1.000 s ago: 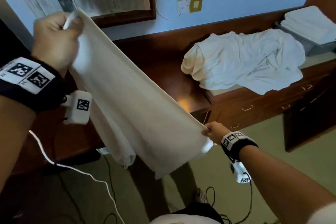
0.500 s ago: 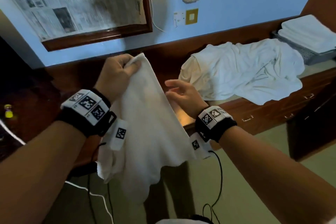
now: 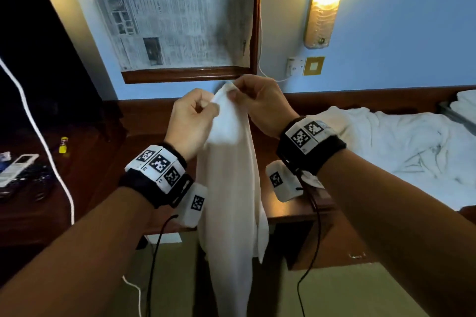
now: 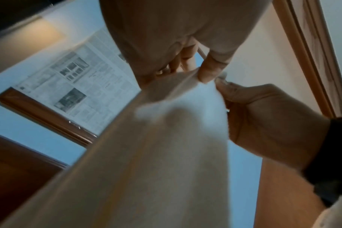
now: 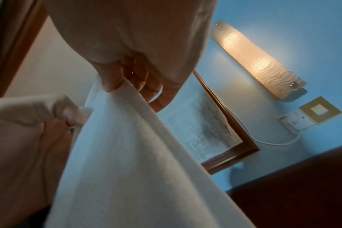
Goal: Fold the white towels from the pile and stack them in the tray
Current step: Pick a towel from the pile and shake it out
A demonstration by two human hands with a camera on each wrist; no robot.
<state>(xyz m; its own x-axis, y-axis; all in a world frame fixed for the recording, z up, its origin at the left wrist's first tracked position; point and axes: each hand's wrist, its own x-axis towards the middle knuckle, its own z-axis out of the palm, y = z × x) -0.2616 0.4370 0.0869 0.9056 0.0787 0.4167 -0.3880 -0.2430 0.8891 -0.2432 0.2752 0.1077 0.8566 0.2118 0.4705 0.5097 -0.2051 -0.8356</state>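
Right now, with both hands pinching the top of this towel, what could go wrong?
1. Both hands, left hand and right hand, pinch only the top edge of the towel with fingertips; a slip could drop it to the floor.
2. The towel hangs bunched and uneven, so the fold may come out crooked.
3. Its hanging end sits near the cables from the wrist cameras and might snag.

- The towel (image 3: 229, 188) I hold is plain white.
- My wristbands (image 3: 309, 147) are black with black-and-white square codes.
- Worktop (image 3: 291, 213) dark reddish-brown; wall (image 3: 399, 33) pale blue.
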